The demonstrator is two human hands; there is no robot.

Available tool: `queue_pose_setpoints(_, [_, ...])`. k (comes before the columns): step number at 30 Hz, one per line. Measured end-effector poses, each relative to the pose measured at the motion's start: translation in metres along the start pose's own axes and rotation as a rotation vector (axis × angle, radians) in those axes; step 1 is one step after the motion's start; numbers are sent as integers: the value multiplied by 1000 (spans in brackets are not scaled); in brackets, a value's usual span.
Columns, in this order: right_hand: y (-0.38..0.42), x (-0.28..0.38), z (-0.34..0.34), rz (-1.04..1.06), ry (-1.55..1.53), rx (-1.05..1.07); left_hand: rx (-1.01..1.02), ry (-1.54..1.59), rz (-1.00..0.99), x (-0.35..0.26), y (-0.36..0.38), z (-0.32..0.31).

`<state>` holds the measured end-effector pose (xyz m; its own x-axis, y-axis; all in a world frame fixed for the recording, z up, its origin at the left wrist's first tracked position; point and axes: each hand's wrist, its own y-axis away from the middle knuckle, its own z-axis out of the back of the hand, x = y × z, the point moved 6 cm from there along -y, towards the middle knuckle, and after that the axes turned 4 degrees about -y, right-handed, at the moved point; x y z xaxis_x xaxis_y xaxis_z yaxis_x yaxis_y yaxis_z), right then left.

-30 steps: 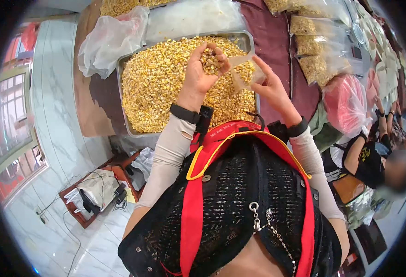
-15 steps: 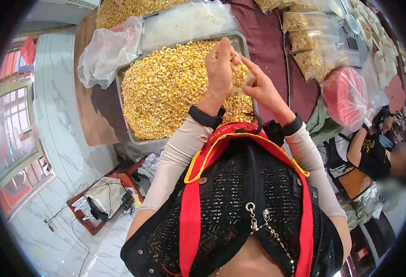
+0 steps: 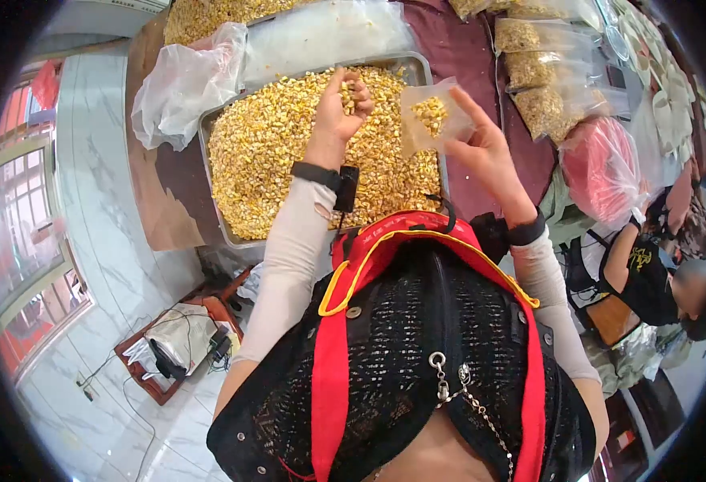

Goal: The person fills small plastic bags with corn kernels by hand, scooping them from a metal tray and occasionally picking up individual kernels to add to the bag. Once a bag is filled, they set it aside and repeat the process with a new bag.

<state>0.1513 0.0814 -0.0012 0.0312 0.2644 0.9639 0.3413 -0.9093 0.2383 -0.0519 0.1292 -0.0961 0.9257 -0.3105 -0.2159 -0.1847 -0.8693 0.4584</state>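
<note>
A large metal tray (image 3: 204,153) is heaped with yellow, corn-like kernels (image 3: 280,153). Over its middle, my left hand (image 3: 341,112) is turned partly palm up, with curled fingers closed around a few kernels. My right hand (image 3: 485,153) is at the tray's right edge, its thumb and fingers gripping a small clear plastic bag (image 3: 459,120). Some kernels (image 3: 430,116) sit inside that bag. The two hands are apart. A black device hangs at my left wrist, above the kernels.
A flat stack of clear bags (image 3: 329,40) lies behind the tray, and a crumpled plastic bag (image 3: 188,88) at its left. Filled bags (image 3: 530,72) line the dark red cloth (image 3: 457,56) on the right. Beyond a pink bagged bundle (image 3: 602,173) sits another person (image 3: 646,273).
My hands have separated. The left has moved left over the kernels and curled around some; the right has shifted right, bringing the partly filled bag into clear view.
</note>
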Motion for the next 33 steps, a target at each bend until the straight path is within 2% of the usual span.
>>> queue_pose_setpoints(2, [1,13,5,50,-103,-82,-210,-356,96,8,-14,30])
queue_pose_setpoints(4, [1,14,10,49,-120,-54,-209,-430,115,16,-30,53])
queue_pose_setpoints(6, [2,23,13,70,-39,-73,-331,-937,116,22,-45,68])
queue_pose_setpoints(7, [1,26,12,66,-36,-77,-329,-934,121,30,-54,74])
queue_pose_setpoints(9, [-1,31,12,94,-111,-137,-98,-1997,-352,33,-68,55])
queue_pose_setpoints(10, [-2,29,14,89,-107,-138,-97,-1992,-348,37,-71,64])
queue_pose_setpoints(12, [-4,24,18,67,-68,-105,143,-2603,-769,53,-66,51])
queue_pose_setpoints(13, [-5,24,19,63,-65,-103,198,-2745,-734,60,-62,54])
queue_pose_setpoints(14, [-5,23,20,57,-57,-105,195,-2741,-731,63,-56,55])
queue_pose_setpoints(16, [-7,21,21,49,-54,-104,505,-2725,-893,77,-36,49])
queue_pose_setpoints(17, [-8,19,20,33,-60,-93,658,-2815,-816,83,-27,54])
queue_pose_setpoints(18, [-10,17,19,18,-66,-81,652,-2821,-811,81,-22,56])
queue_pose_setpoints(21, [-13,18,12,15,-131,-92,864,-2739,-867,87,-4,59])
queue_pose_setpoints(22, [-13,17,12,14,-132,-89,861,-2741,-864,86,-1,59])
queue_pose_setpoints(25, [-14,15,12,19,-115,-68,859,-2680,-487,78,-5,66])
queue_pose_setpoints(26, [-13,14,12,25,-118,-54,861,-2680,-491,76,-7,64])
queue_pose_setpoints(28, [-12,9,14,30,-122,-43,491,-2664,-165,57,-15,66])
queue_pose_setpoints(29, [-11,4,14,11,-114,-31,393,-2497,-370,45,-7,54])
queue_pose_setpoints(30, [-11,0,12,-8,-105,-18,393,-2498,-369,40,-3,53])
queue_pose_setpoints(32, [-11,-3,9,-33,-72,12,-137,-1700,-157,7,0,71])
queue_pose_setpoints(33, [-11,-5,7,-62,-36,41,-256,-1251,-13,1,16,64])
